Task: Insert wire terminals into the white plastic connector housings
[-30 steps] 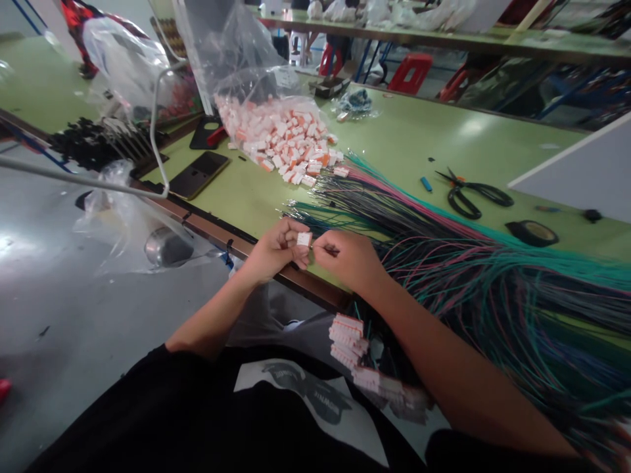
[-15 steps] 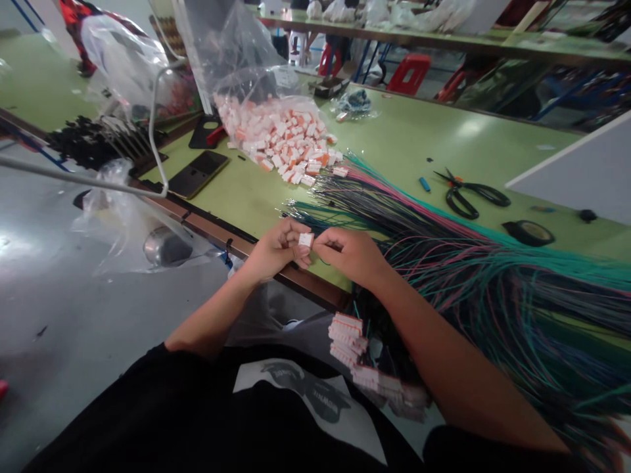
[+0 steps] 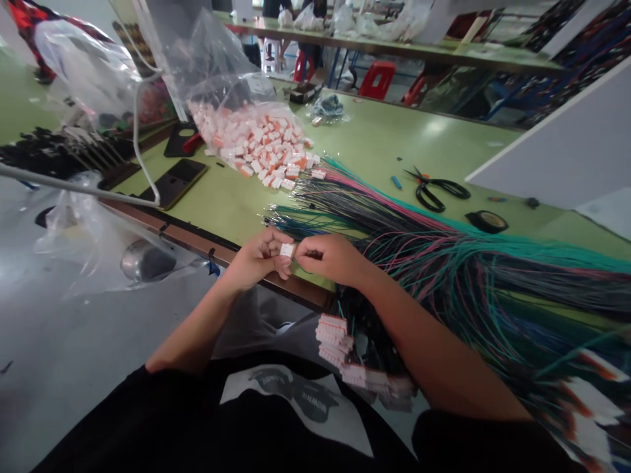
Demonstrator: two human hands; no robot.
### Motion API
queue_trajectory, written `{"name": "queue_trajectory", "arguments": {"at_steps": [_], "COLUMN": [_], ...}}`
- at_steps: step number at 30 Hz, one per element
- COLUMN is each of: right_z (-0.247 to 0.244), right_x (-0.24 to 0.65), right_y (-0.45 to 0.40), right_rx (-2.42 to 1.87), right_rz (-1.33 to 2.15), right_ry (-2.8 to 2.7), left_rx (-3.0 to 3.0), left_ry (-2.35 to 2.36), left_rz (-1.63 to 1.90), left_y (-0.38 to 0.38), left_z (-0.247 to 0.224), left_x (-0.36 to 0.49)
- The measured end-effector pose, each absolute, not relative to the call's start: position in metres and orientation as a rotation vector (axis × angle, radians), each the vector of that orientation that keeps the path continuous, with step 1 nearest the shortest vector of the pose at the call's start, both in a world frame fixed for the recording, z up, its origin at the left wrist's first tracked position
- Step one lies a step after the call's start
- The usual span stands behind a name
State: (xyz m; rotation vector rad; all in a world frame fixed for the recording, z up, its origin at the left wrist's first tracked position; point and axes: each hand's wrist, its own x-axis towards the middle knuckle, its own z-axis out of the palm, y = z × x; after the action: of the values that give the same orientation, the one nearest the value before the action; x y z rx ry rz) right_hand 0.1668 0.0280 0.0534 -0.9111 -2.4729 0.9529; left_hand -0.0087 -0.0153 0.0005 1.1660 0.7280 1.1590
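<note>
Between the thumb and fingers of my left hand (image 3: 263, 258) is a small white connector housing (image 3: 286, 250) with an orange edge. My right hand (image 3: 328, 258) is pinched close against the connector's right side; a wire seems to be between its fingertips, though it is too thin to make out clearly. Beyond my hands, bundles of green, pink, grey and black wires (image 3: 384, 210) spread rightward across the green table. Loose white-and-orange connectors (image 3: 271, 148) spill from a clear plastic bag behind them. Under my right forearm hang stacked, wired connectors (image 3: 332, 336).
Black-handled scissors (image 3: 436, 187) and a roll of black tape (image 3: 486, 221) lie at the right. A phone (image 3: 177, 182) rests left of the connector pile, near a bent metal rod (image 3: 135, 131). More wired connectors (image 3: 591, 401) sit at the lower right.
The camera view has turned rightward, so most things appear shifted left. Both hands stay together at the connector, its face slightly tilted differently. Connectors at the lower right have come into view.
</note>
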Motion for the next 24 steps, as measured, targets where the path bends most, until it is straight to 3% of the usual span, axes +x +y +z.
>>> {"name": "queue_trajectory", "arguments": {"at_steps": [3,8,12,16,24], "right_z": [0.056,0.051,0.045,0.046,0.045], "right_x": [0.182,0.209,0.2,0.19,0.2], "right_y": [0.046,0.083,0.086,0.08,0.086], "right_rx": [-1.027,-1.675,-1.84,-1.896,-1.786], "right_rz": [0.861,0.124,-0.108,-0.185,-0.002], "right_ry": [-2.484,-2.453,-2.651,-2.696,-2.635], "left_rx": [1.155,1.149,1.167,1.192,1.197], "left_ry": [0.675,0.596,0.644,0.667,0.663], "left_rz": [1.14,1.04,0.998,1.006,1.033], "left_y": [-0.017,-0.019,-0.019,-0.018,-0.018], "left_z": [0.001,0.003,0.006,0.005,0.004], "left_x": [-0.01,-0.015,-0.016,-0.015,-0.015]}}
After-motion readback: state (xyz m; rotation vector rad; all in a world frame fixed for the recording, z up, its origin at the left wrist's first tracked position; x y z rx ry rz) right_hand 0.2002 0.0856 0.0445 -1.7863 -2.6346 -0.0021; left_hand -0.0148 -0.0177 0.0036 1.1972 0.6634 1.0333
